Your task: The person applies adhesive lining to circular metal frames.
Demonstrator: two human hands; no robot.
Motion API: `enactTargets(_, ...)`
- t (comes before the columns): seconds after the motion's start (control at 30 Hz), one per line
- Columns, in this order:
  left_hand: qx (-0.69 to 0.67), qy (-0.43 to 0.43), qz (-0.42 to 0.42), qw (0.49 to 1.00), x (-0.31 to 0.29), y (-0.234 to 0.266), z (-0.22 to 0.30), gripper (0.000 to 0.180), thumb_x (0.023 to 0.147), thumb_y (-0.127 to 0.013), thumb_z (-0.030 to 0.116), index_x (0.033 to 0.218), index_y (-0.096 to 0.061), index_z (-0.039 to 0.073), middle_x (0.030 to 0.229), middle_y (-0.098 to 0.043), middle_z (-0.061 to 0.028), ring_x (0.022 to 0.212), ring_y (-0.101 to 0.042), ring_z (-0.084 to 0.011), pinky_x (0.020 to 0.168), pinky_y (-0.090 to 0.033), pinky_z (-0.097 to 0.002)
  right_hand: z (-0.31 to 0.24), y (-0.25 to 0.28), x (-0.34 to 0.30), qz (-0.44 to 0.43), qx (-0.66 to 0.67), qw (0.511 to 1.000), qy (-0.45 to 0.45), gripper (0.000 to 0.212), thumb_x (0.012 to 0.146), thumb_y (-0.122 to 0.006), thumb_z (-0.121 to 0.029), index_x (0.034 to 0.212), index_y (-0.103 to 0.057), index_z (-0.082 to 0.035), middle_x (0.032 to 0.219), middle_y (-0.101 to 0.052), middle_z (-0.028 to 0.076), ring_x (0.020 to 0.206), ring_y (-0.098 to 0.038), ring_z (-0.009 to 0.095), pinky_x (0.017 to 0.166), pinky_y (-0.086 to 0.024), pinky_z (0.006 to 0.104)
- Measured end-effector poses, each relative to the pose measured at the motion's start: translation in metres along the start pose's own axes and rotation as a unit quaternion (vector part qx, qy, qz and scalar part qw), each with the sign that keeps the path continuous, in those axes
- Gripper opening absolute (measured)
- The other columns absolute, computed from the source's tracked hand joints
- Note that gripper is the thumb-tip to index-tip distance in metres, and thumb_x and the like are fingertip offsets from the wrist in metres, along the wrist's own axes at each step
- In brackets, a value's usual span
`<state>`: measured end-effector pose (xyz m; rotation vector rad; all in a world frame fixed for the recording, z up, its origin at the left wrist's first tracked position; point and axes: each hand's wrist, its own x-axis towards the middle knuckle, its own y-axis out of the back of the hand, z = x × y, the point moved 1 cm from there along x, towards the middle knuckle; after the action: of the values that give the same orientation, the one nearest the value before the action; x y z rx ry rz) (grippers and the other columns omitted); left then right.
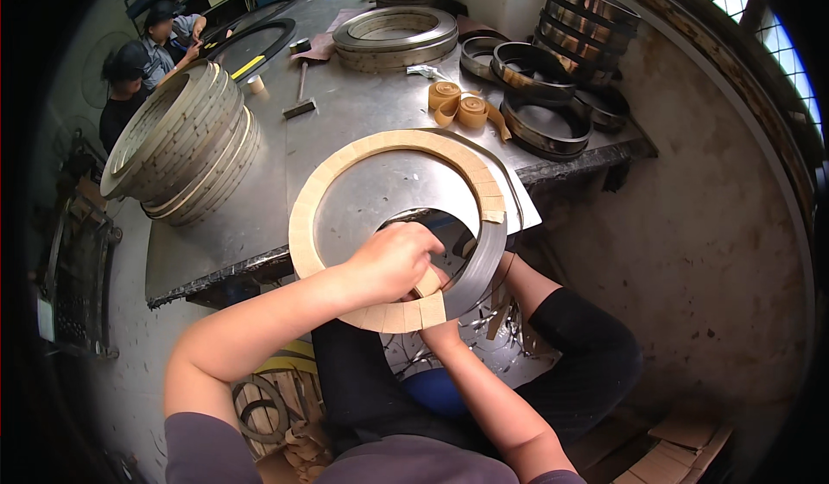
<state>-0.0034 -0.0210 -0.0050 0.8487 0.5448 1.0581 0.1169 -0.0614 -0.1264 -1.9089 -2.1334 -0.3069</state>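
A large flat ring [302, 216] stands tilted over my lap, most of it wrapped in overlapping tan tape. Its lower right stretch is bare dark grey metal [490, 264]. Reaching across the ring's near left side, my left hand [393, 259] has its fingers curled at a small roll of tan tape [427, 284] in the opening. My right hand [441, 332] comes from beneath the lower rim, which hides most of it. Fingertips that look like the right hand's show beside the roll, closed against it.
The metal table [285, 160] carries a leaning stack of rings [186, 147] at left, a small brush [300, 107], tan tape rolls [458, 104] and dark metal hoops [544, 121] at right. Thick rings [395, 39] lie farther back. Two people [138, 69] sit at far left. Scraps litter the floor.
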Motion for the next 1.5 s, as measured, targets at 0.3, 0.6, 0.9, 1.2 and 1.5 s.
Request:
enactTargets(0.3,-0.044,-0.043,-0.172,0.983,0.009,-0.014,0.007,0.031,0.094,-0.047,0.021,0.109,-0.064,0.0,0.127,-0.055,-0.0203,0.131,-0.039,-0.0398,0.108,-0.033,-0.0445,-0.012,0.008,-0.001,0.026,-0.08,0.996,0.038,0.032,0.08,-0.069,-0.009,0.109,-0.058,-0.002,0.1,-0.063,0.011,0.095,-0.062,0.022,0.079,-0.048,0.0356)
enactTargets(0.6,-0.131,0.026,-0.07,0.989,-0.007,-0.019,0.001,0.026,0.087,-0.052,0.012,0.105,-0.065,0.0,0.119,-0.061,-0.016,0.118,-0.053,-0.0299,0.107,-0.036,-0.042,-0.015,0.015,-0.006,-0.008,-0.015,0.999,-0.041,0.032,0.078,-0.07,-0.006,0.109,-0.061,-0.003,0.097,-0.066,0.009,0.091,-0.064,0.018,0.077,-0.049,0.031)
enactTargets(0.9,-0.087,-0.024,0.032,0.995,-0.027,-0.022,0.014,0.026,0.084,-0.054,0.01,0.106,-0.066,0.002,0.116,-0.063,-0.0147,0.119,-0.052,-0.0331,0.105,-0.037,-0.0431,-0.011,0.022,-0.013,0.006,-0.044,0.997,-0.058,0.03,0.075,-0.073,-0.014,0.102,-0.063,-0.003,0.091,-0.068,0.01,0.087,-0.068,0.022,0.075,-0.051,0.0329)
enactTargets(1.2,-0.171,0.03,0.02,0.985,-0.024,-0.02,0.026,0.039,0.084,-0.049,0.007,0.123,-0.052,-0.001,0.109,-0.064,-0.0196,0.108,-0.06,-0.0324,0.094,-0.046,-0.0405,-0.018,0.029,-0.017,0.002,-0.076,0.995,-0.07,0.03,0.073,-0.073,-0.015,0.1,-0.065,-0.005,0.09,-0.07,0.012,0.088,-0.069,0.026,0.075,-0.052,0.034)
enactTargets(1.5,-0.178,0.048,0.01,0.983,-0.034,-0.015,0.038,0.041,0.084,-0.044,0.003,0.125,-0.044,-0.002,0.109,-0.064,-0.0211,0.109,-0.061,-0.0322,0.094,-0.047,-0.0394,-0.008,0.031,-0.02,-0.004,-0.078,0.994,-0.074,0.032,0.073,-0.073,-0.018,0.101,-0.065,-0.006,0.091,-0.069,0.012,0.088,-0.068,0.027,0.075,-0.052,0.0343)
